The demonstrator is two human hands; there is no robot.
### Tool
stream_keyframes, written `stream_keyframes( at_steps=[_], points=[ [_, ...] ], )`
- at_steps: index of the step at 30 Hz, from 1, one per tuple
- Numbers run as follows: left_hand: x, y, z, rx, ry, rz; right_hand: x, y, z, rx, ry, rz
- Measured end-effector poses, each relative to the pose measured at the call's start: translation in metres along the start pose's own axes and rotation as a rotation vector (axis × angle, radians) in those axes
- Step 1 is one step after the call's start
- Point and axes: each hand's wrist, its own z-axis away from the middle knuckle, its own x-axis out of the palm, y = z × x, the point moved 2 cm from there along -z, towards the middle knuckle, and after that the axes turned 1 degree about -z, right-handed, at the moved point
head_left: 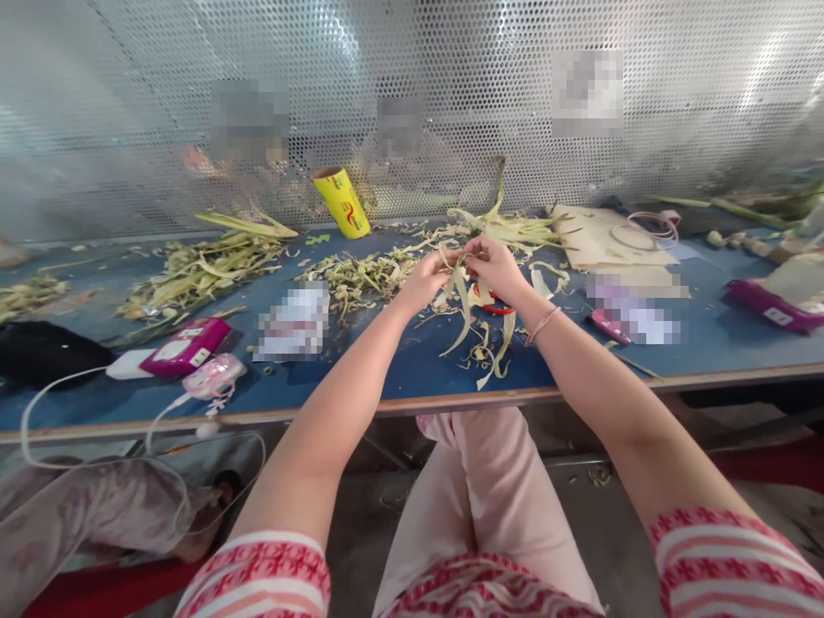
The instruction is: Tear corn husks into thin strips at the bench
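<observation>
1. Beyond the grip, we see a perforated metal panel standing across the whole view.
2. We notice pale light glinting off it, above the grip on both sides.
3. Beneath the grip, we have a long blue table with a brownish front edge.
4. Lower and nearer than the grip, we make out a shaded grey floor.
5. Low and well left of the grip, we see a red surface, too blurred to name.

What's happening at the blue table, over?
Left hand and right hand pinching pale-green, ribbon-like plant strips. Strips dangling over blue, flat tabletop. Yellowish, curly plant scraps nearby; hands look unobstructed.
</observation>
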Motion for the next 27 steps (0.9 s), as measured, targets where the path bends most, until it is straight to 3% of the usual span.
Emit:
stream_keyframes(
  at_steps=[3,10,18,27],
  points=[
    [-0.0007,0.0017,-0.0005,0.026,0.074,-0.088,-0.0016,-0.0024,0.0,-0.017,0.027,0.063],
    [-0.0049,0.0028,0.0002,0.022,0.221,-0.203,0.0017,-0.0063,-0.0002,-0.035,-0.064,0.067],
    [0.0006,0.0019,-0.0003,0.027,0.125,-0.179,0.0012,-0.0069,-0.0024,-0.067,-0.073,0.037],
    [0.0015,-0.0013,0.0015,-0.009,0.179,-0.14,0.0011,-0.0066,-0.002,-0.112,-0.078,0.118]
  ],
)
